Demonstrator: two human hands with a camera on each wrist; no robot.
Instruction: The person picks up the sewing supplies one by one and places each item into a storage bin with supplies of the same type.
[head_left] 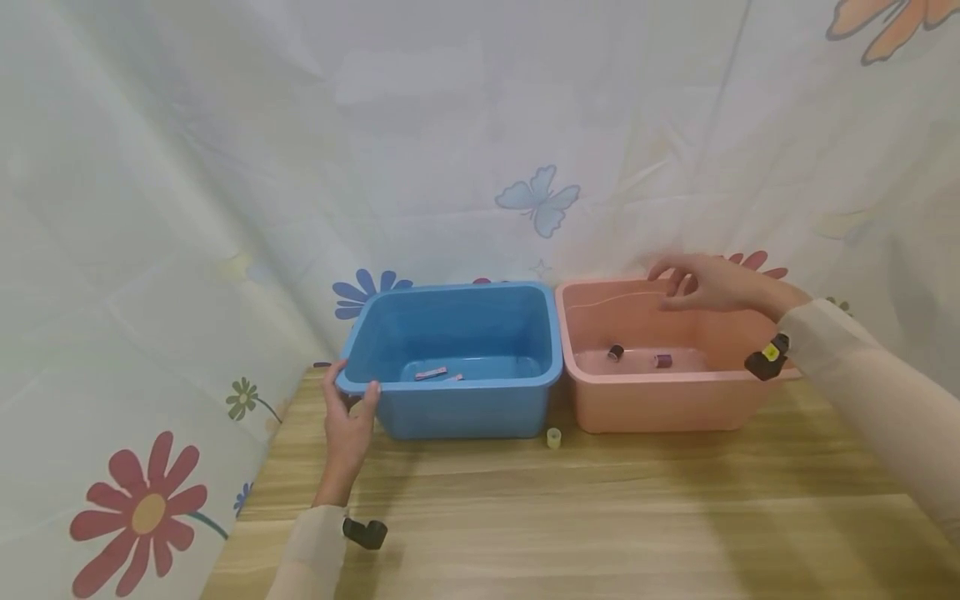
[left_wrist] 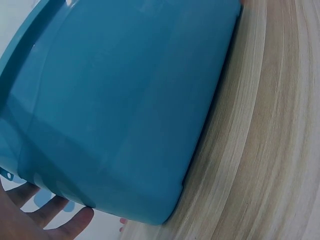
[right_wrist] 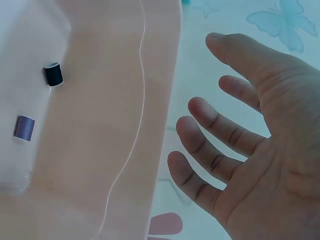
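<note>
My left hand (head_left: pixel 348 429) grips the front left corner of a blue plastic basin (head_left: pixel 465 408), thumb at the front and fingers round the side. In the left wrist view, its fingertips (left_wrist: pixel 82 217) lie along the basin's wall. Over the back of a pink basin (head_left: pixel 667 408) is my right hand (head_left: pixel 708 283), fingers loosely bent and spread, nothing between them. Inside that basin lie a black thread spool (right_wrist: pixel 53 74) and a purple thread spool (right_wrist: pixel 24 128). Two small pinkish strips lie in the blue basin, one strip (head_left: pixel 431 373) partly ahead of the other.
A small pale yellow spool (head_left: pixel 553 438) stands on the wooden table (head_left: pixel 570 517), in front of where the basins meet. Behind them hangs a white curtain (head_left: pixel 450 125) with flowers and butterflies. A thin pale wavy line (right_wrist: pixel 143 85) runs along the pink basin's inner wall.
</note>
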